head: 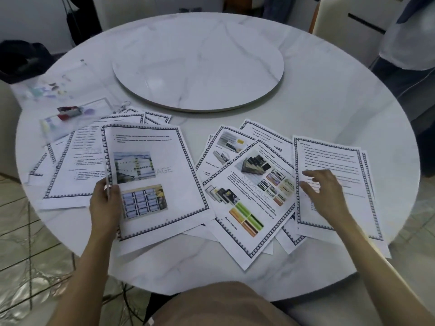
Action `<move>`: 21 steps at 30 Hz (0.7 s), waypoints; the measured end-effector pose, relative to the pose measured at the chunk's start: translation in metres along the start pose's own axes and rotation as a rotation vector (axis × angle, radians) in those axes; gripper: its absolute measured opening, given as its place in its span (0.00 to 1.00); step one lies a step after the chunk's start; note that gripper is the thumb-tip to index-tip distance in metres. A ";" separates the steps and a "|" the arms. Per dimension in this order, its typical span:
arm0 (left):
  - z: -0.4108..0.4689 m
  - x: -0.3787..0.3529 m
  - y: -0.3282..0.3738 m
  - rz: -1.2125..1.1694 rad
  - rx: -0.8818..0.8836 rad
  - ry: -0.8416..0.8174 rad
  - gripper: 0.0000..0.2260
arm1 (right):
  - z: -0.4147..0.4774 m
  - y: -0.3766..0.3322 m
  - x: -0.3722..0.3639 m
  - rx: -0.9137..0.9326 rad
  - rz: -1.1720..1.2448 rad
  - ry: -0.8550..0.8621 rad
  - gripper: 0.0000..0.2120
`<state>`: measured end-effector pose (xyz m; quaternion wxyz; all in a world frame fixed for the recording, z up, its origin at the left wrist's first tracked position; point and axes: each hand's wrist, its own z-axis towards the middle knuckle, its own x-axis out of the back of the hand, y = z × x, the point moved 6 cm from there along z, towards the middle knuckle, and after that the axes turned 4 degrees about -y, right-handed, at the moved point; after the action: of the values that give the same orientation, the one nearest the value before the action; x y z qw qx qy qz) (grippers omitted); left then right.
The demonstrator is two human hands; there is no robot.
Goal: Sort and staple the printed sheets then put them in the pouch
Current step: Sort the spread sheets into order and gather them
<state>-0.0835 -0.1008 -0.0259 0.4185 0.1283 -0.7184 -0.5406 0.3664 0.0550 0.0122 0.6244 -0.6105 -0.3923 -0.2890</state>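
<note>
Printed sheets with blue patterned borders lie spread over the near half of a round marble table (317, 109). My left hand (106, 203) grips the left edge of a sheet with two photos (150, 180), lifted slightly above a stack of text sheets (77, 165). My right hand (327, 194) rests with spread fingers on a text sheet (329, 165) at the right. Between them lies a fan of sheets with colour pictures (249, 194). A clear pouch (70, 118) lies at the far left with a red stapler (69, 111) on it.
A round marble turntable (200, 64) fills the table's middle. A second clear plastic sleeve with small coloured items (47, 90) lies at the far left edge. Chairs stand behind the table, and a dark bag (21, 57) sits at the left.
</note>
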 end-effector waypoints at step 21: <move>-0.009 0.035 -0.011 -0.022 0.059 0.069 0.12 | -0.016 -0.082 -0.116 0.641 -0.201 -0.527 0.23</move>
<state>-0.1012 -0.1336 -0.0187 0.4331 0.1671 -0.7177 -0.5190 0.2384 0.0181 -0.0405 0.6295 -0.3972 -0.6662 -0.0460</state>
